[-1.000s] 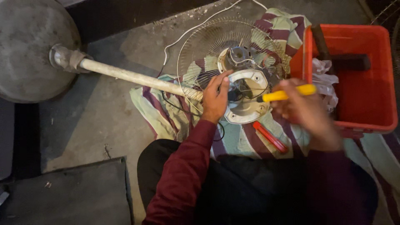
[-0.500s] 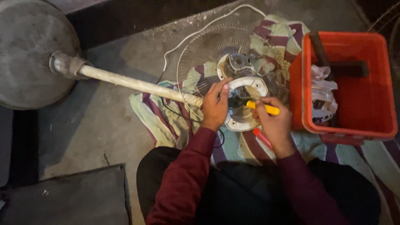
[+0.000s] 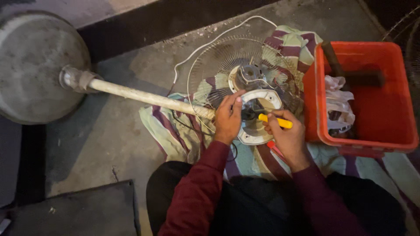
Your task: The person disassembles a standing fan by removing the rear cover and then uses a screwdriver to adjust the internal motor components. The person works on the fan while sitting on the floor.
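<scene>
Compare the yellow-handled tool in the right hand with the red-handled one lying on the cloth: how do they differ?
The yellow-handled tool is gripped in the right hand over the white fan housing; the red-handled tool lies loose on the striped cloth. Yellow shows most of its handle; red is mostly hidden by the wrist. Both have slim, bright handles.

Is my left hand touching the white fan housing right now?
Touching. In the head view, the left hand lies on the rim of the white fan housing, fingers spread over its edge with no gap showing.
</scene>
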